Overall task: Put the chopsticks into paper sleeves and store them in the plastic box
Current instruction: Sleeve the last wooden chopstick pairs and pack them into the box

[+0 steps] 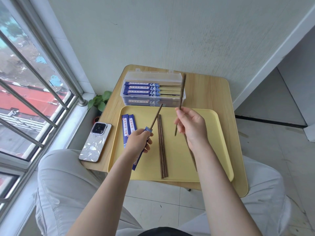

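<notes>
Both bare forearms reach forward from the bottom of the view, over the knees, the left hand [139, 142] lower and nearer than the right hand [191, 126]. The left hand is turned knuckles-up, its fingers [148, 145] curled round a paper sleeve [138, 158] with a chopstick [156, 116] poking out of it. The right hand is raised, thumb and fingertips pinching an upright chopstick [182, 92] near its lower part

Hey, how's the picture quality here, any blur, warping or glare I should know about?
Head view: even daylight from the window, soft shadows on the tray; wide-angle bending of window bars and wall edges; the chopstick in the right hand is slightly motion-blurred; the sleeve in the left hand is sharp; no harsh glare.
</notes>
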